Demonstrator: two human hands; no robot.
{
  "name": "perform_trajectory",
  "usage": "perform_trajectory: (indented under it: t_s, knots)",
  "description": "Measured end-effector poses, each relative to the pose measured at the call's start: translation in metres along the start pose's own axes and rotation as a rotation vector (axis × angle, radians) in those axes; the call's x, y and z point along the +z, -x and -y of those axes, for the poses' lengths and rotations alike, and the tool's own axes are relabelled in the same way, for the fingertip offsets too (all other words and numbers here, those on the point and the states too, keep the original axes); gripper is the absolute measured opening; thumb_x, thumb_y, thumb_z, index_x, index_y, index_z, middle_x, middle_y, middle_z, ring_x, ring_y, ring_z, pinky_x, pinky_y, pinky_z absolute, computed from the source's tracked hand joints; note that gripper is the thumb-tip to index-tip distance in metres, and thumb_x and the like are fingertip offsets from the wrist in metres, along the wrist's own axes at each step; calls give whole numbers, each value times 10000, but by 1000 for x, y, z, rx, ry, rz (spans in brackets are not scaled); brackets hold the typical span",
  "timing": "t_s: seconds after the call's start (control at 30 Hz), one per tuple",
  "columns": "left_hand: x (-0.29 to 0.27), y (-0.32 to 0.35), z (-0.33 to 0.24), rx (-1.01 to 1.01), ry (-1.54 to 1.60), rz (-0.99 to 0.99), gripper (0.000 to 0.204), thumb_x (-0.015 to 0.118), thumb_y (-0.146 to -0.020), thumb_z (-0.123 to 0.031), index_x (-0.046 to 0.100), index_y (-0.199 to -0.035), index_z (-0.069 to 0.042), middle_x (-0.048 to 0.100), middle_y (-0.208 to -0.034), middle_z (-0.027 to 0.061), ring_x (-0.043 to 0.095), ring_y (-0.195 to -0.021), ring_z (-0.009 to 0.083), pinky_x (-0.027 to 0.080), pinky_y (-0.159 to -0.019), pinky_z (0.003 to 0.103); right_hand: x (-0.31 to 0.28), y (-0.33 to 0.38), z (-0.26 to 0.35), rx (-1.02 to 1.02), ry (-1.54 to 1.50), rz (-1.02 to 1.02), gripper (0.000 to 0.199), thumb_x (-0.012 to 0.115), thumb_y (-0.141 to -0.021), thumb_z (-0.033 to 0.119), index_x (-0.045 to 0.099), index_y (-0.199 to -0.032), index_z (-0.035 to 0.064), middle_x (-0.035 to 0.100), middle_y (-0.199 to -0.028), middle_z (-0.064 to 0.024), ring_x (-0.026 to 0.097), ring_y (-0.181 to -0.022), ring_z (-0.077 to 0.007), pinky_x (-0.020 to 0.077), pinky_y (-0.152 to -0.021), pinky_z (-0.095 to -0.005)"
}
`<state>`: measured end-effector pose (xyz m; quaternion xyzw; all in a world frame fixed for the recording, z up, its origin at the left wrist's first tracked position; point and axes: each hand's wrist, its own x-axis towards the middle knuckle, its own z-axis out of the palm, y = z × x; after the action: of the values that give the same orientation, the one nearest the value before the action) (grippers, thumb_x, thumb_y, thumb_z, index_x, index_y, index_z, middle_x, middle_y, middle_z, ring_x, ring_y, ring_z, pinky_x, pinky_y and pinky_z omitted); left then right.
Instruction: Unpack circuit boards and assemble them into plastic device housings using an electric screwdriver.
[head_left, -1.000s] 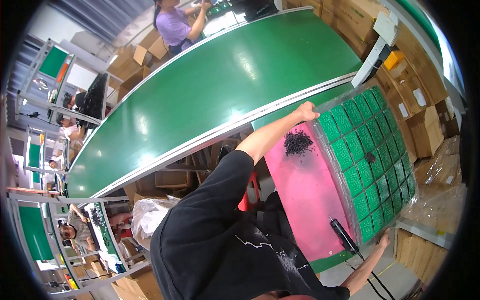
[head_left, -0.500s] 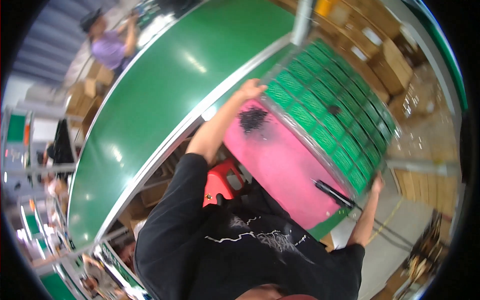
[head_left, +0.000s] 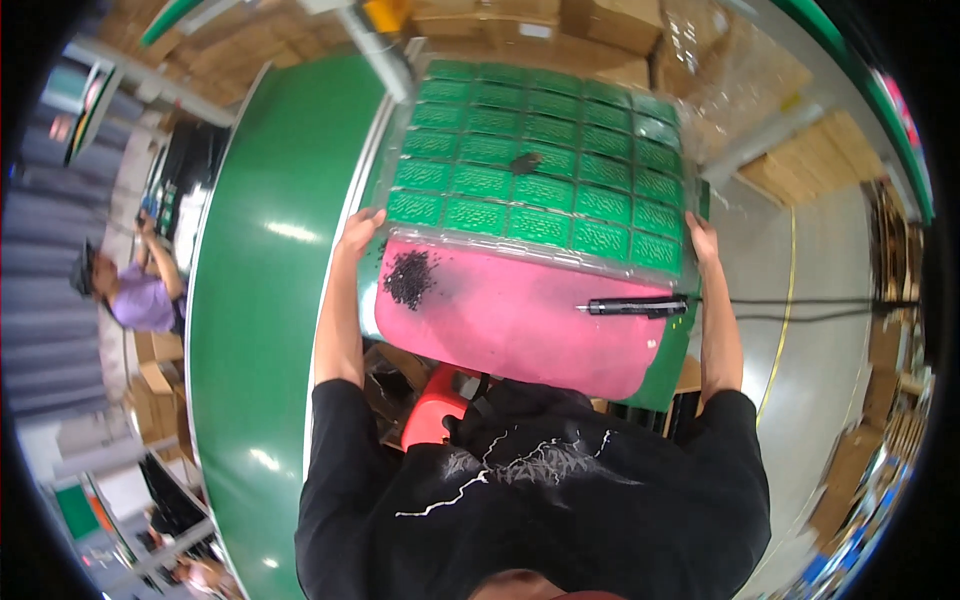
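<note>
A clear plastic tray (head_left: 470, 238) lies in front of me, divided into compartments that hold green rectangular boards (head_left: 541, 188). My left hand (head_left: 361, 230) is closed at its near left corner, and my right hand (head_left: 703, 238) grips the right edge, with fingertips partly hidden. A small dark clump (head_left: 526, 163) rests on top of the boards near the middle. On the pink mat (head_left: 510, 325), just this side of the tray, lie a pile of tiny black pieces, probably screws (head_left: 410, 278), and a black electric screwdriver (head_left: 637, 306) with its tip pointing left.
A long green conveyor belt (head_left: 270, 290) with a metal rail runs along my left. Cardboard boxes (head_left: 610, 25) stand beyond the tray. Below the mat's left side is a red stool (head_left: 432, 410). Cables (head_left: 800, 309) stretch rightward. Another person (head_left: 145, 295) works across the belt.
My view has turned, so the tray and mat now appear squarely ahead instead of slanted. Both hands stay at the tray's sides; the right sits slightly farther up its edge.
</note>
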<state>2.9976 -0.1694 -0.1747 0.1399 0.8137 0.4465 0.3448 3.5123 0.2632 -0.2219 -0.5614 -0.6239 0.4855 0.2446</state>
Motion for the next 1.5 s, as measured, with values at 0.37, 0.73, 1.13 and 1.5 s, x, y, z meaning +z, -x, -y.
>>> perform_trajectory:
  t_s: [0.37, 0.73, 1.13, 1.5]
  knots:
    - [3, 16, -30, -122, -6, 120, 609, 530, -880, -310, 292, -1345, 4, 366, -1356, 137, 305, -1272, 239, 211, -1042, 397, -12, 8, 4, 224, 82, -21, 653, 603, -698, 569, 648, -956, -29, 621, -1005, -199, 588, -975, -280, 424, -860, -335]
    - [-12, -3, -5, -106, 113, 150, 597, 584, -855, -304, 346, -1317, -9, 424, -1310, 83, 344, -1229, 208, 194, -1045, 398, -2, 18, -3, 86, 164, -72, 630, 505, -779, 591, 647, -1002, 19, 631, -973, -195, 592, -954, -289, 425, -849, -344]
    - [-16, -2, 16, 50, 164, 150, 561, 532, -887, -277, 321, -1331, -6, 392, -1334, 116, 330, -1249, 217, 222, -1042, 358, 3, 6, 7, 177, 30, 68, 746, 530, -761, 604, 545, -1152, -31, 557, -1150, -166, 519, -1065, -245, 364, -916, -332]
    - [1, 4, 1, 24, 264, 162, 581, 547, -874, -232, 296, -1331, 24, 396, -1329, 158, 351, -1243, 241, 240, -1053, 376, -5, 20, -13, 210, -176, 84, 565, 515, -847, 461, 582, -1050, -62, 613, -930, -87, 562, -826, -179, 430, -750, -324]
